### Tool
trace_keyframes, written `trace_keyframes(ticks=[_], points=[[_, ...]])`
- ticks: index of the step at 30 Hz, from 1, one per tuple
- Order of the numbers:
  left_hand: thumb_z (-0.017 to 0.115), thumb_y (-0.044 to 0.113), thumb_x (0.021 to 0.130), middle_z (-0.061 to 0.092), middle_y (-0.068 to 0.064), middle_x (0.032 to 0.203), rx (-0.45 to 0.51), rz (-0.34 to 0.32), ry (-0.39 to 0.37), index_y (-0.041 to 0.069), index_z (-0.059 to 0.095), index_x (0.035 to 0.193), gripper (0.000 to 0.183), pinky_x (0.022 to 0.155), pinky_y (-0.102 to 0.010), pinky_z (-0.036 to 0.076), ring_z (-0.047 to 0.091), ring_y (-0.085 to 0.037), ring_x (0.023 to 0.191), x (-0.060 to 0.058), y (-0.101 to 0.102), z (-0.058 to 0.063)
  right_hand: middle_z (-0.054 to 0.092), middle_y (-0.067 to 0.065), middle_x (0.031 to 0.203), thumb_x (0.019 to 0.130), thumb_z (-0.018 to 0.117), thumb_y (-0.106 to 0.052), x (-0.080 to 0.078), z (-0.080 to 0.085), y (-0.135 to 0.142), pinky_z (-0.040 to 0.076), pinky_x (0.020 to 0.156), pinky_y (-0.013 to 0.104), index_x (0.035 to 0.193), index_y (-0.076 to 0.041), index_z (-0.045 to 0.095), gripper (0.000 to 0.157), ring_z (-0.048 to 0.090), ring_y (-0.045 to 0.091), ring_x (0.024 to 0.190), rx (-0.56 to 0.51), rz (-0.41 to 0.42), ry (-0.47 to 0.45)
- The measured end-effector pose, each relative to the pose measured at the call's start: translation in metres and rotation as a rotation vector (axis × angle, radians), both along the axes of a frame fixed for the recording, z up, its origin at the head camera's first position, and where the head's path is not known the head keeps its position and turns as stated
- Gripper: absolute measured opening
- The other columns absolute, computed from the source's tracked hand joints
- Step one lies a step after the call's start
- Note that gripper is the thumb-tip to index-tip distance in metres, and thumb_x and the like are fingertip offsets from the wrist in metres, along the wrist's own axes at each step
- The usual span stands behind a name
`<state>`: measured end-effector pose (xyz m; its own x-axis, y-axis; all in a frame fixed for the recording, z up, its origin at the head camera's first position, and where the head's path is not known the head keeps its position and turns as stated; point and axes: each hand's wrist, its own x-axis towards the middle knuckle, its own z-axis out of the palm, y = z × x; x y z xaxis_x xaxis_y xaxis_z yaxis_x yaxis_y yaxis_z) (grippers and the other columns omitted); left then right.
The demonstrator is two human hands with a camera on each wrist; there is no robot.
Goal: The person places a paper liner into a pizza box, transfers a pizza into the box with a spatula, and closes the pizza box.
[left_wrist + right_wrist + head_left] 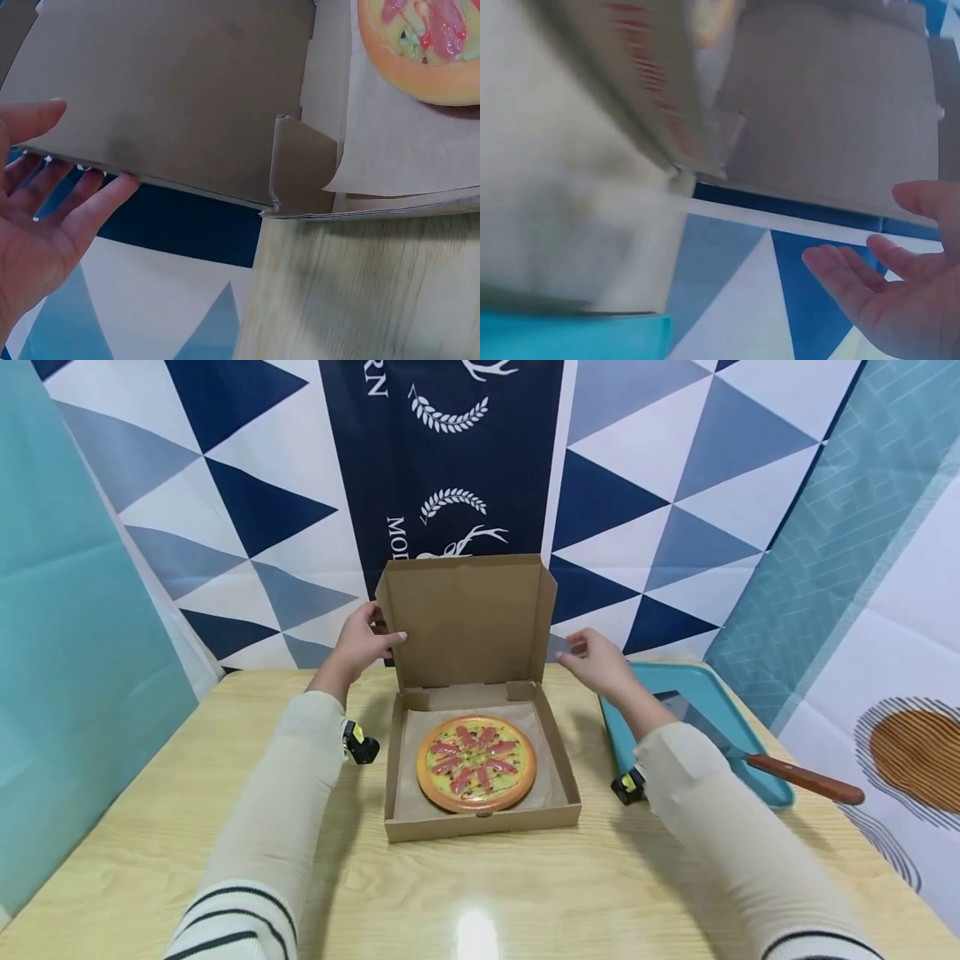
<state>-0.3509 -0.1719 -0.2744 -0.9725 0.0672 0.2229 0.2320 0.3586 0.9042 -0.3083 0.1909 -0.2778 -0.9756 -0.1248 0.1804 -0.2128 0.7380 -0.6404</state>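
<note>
A brown cardboard pizza box (pixel 483 821) stands on the table with its lid (pixel 468 622) raised upright. Inside, a pizza (pixel 476 764) with pink strips on top rests on brown paper (pixel 551 793). My left hand (pixel 360 639) is at the lid's left edge, thumb over the inner face and the other fingers along the edge, as the left wrist view shows; how firmly they touch is unclear. To the right of the lid, my right hand (pixel 597 667) is apart from it, thumb and fingers spread, nothing between them.
A teal tray (pixel 675 675) lies at the table's right side, partly behind my right forearm. Across it rests a metal spatula with a wooden handle (pixel 806 778), which reaches past the tray's edge. Patterned cloth (pixel 255 502) hangs behind the wooden table (pixel 420 893).
</note>
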Motion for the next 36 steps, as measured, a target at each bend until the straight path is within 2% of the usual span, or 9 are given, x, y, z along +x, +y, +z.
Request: trace_keyframes(ticks=[3, 6, 10, 13, 17, 23, 28, 32, 36], points=[[0.071, 0.012, 0.089, 0.050, -0.017, 0.128, -0.065, 0.049, 0.037, 0.005, 0.040, 0.142, 0.062, 0.093, -0.048, 0.050, 0.052, -0.031, 0.114, 0.001, 0.002, 0.000, 0.042, 0.028, 0.142, 0.098, 0.056, -0.026, -0.017, 0.013, -0.009, 0.038, 0.104, 0.054, 0.146, 0.001, 0.034, 0.060, 0.042, 0.042, 0.130, -0.080, -0.011, -0.018], [0.073, 0.013, 0.087, 0.049, -0.016, 0.133, -0.080, 0.071, 0.072, 0.007, 0.036, 0.145, 0.069, 0.098, -0.047, 0.047, 0.051, -0.031, 0.119, 0.002, 0.007, 0.004, 0.033, 0.026, 0.150, 0.099, 0.055, -0.027, -0.031, 0.024, -0.018, 0.036, 0.107, 0.053, 0.153, -0.003, 0.022, 0.068, 0.034, 0.040, 0.136, -0.202, 0.005, -0.040], [0.075, 0.011, 0.084, 0.044, -0.012, 0.142, -0.044, 0.099, 0.097, 0.013, 0.028, 0.151, 0.082, 0.102, -0.046, 0.044, 0.047, -0.030, 0.127, 0.002, 0.013, 0.011, 0.029, 0.020, 0.153, 0.100, 0.054, -0.024, -0.043, 0.032, -0.031, 0.033, 0.111, 0.048, 0.154, -0.004, 0.020, 0.067, 0.030, 0.033, 0.140, -0.365, 0.036, -0.048], [0.076, 0.008, 0.083, 0.042, -0.010, 0.146, -0.015, 0.122, 0.100, 0.016, 0.025, 0.153, 0.088, 0.104, -0.044, 0.042, 0.044, -0.029, 0.130, 0.001, 0.019, 0.017, 0.031, 0.018, 0.153, 0.100, 0.054, -0.023, -0.049, 0.034, -0.040, 0.031, 0.112, 0.046, 0.153, -0.004, 0.024, 0.063, 0.031, 0.030, 0.139, -0.431, 0.051, -0.048], [0.076, 0.009, 0.083, 0.040, -0.008, 0.147, -0.001, 0.137, 0.076, 0.018, 0.024, 0.154, 0.088, 0.105, -0.044, 0.041, 0.043, -0.028, 0.131, -0.001, 0.023, 0.022, 0.034, 0.015, 0.151, 0.101, 0.053, -0.028, -0.055, 0.037, -0.049, 0.032, 0.112, 0.044, 0.153, -0.007, 0.026, 0.062, 0.036, 0.028, 0.136, -0.464, 0.047, -0.066], [0.072, 0.010, 0.087, 0.040, -0.008, 0.148, 0.021, 0.149, 0.042, 0.020, 0.024, 0.154, 0.083, 0.105, -0.045, 0.041, 0.043, -0.028, 0.131, -0.004, 0.022, 0.028, 0.037, 0.013, 0.150, 0.103, 0.049, -0.035, -0.056, 0.047, -0.056, 0.033, 0.111, 0.046, 0.152, -0.010, 0.029, 0.059, 0.039, 0.028, 0.135, -0.455, 0.037, -0.091], [0.069, 0.011, 0.089, 0.040, -0.008, 0.147, 0.021, 0.152, 0.043, 0.018, 0.025, 0.153, 0.079, 0.104, -0.045, 0.042, 0.044, -0.027, 0.130, -0.004, 0.022, 0.035, 0.033, 0.012, 0.153, 0.102, 0.047, -0.041, -0.054, 0.056, -0.057, 0.034, 0.111, 0.047, 0.154, -0.012, 0.023, 0.064, 0.037, 0.027, 0.137, -0.432, 0.015, -0.118], [0.068, 0.010, 0.089, 0.042, -0.009, 0.145, 0.018, 0.148, 0.051, 0.016, 0.027, 0.152, 0.076, 0.103, -0.044, 0.042, 0.045, -0.028, 0.128, -0.002, 0.022, 0.040, 0.035, 0.013, 0.152, 0.101, 0.048, -0.043, -0.051, 0.060, -0.059, 0.037, 0.108, 0.048, 0.154, -0.010, 0.023, 0.067, 0.040, 0.028, 0.134, -0.460, 0.011, -0.110], [0.068, 0.013, 0.090, 0.041, -0.009, 0.147, 0.012, 0.146, 0.027, 0.016, 0.026, 0.153, 0.075, 0.105, -0.045, 0.042, 0.044, -0.027, 0.130, 0.005, 0.021, 0.043, 0.035, 0.013, 0.151, 0.100, 0.049, -0.048, -0.043, 0.062, -0.059, 0.038, 0.107, 0.049, 0.154, -0.009, 0.023, 0.071, 0.040, 0.028, 0.134, -0.473, 0.001, -0.111]])
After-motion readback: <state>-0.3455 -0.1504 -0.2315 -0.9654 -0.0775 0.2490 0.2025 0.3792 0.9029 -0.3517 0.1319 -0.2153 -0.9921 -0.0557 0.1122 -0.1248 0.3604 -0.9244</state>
